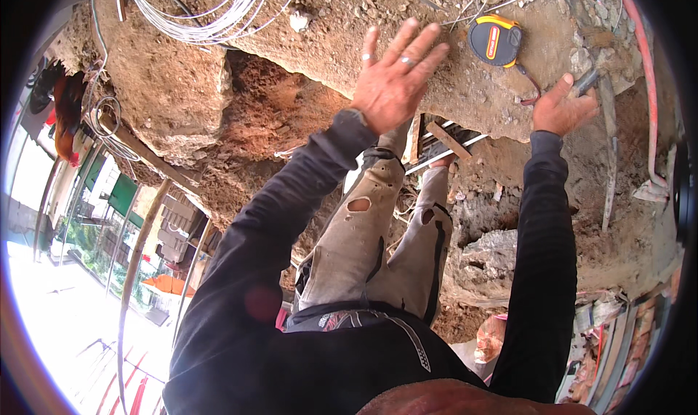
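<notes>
The black shirt (313, 375) is looming nearest. The left hand (392, 88), fingers splayed, is hovering over or resting on dirt (465, 102); the tape measure (494, 40) is lying just rightward, its strap (536, 86) trailing toward the right hand (561, 111), which is touching a dark bar (584, 83), grip unclear.

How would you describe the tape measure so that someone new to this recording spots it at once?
Start with the dirt ledge across the upper picture. In this view, between the left hand and the right hand, lies the tape measure. Its rounded black case with bright yellow trim sets it apart from the dull brown ledge.
</notes>
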`<state>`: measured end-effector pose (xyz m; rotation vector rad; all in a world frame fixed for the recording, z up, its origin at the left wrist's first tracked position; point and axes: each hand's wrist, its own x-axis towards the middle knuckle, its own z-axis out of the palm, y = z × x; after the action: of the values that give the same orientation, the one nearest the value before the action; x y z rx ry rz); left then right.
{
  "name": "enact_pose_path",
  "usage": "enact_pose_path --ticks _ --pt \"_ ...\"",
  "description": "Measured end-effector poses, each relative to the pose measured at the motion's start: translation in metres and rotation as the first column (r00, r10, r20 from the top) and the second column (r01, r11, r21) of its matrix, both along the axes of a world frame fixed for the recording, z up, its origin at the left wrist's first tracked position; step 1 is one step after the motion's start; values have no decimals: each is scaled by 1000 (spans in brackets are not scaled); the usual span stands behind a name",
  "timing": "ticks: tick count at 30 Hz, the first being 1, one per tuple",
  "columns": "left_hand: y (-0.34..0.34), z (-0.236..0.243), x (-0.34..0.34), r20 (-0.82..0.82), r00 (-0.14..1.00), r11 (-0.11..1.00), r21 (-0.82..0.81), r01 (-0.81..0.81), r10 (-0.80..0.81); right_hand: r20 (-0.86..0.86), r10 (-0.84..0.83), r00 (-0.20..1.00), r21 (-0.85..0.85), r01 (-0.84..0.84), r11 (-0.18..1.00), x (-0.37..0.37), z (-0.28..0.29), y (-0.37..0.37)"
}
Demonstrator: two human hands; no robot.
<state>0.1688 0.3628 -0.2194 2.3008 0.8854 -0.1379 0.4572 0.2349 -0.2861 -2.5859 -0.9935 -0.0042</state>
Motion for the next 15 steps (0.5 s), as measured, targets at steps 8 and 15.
enact_pose_path --ticks 8,15 --pt "55 -8 4 -234 971 980 179 90 -46 -3 -8 1000 -13 8 1000 -2 2 1" --pt "46 19 -53 -114 989 973 218 -71 98 -17 -22 1000 -41 21 999 -2 6 2"
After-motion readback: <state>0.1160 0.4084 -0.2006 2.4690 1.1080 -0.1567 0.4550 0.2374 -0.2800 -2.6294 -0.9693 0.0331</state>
